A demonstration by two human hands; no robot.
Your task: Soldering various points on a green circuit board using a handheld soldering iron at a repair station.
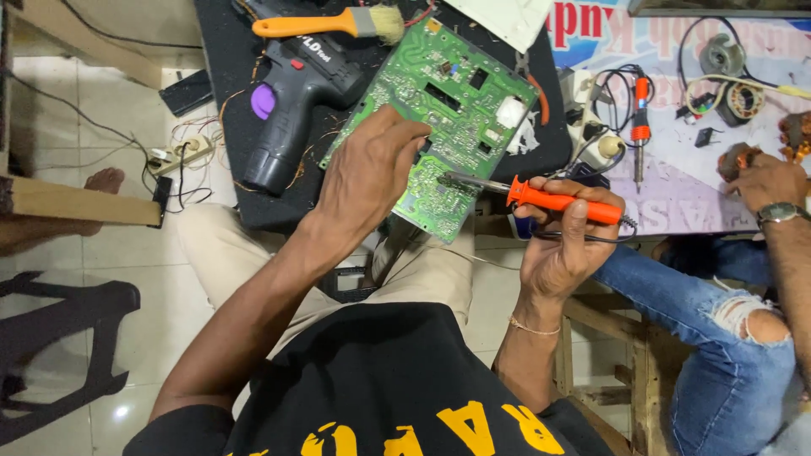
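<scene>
The green circuit board [439,110] is pinched by his left hand [372,173]; beside that grip, the soldering iron [549,201] clenched in his right hand [566,245] might scorch fingers.

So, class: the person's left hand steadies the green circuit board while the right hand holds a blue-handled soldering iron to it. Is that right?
Not quite. The head view shows the soldering iron in the right hand has an orange handle, not blue. The left hand does steady the green circuit board.

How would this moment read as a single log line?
left hand: steadies green circuit board | right hand: grips orange soldering iron, tip on board | nearby: black drill, orange brush
</scene>
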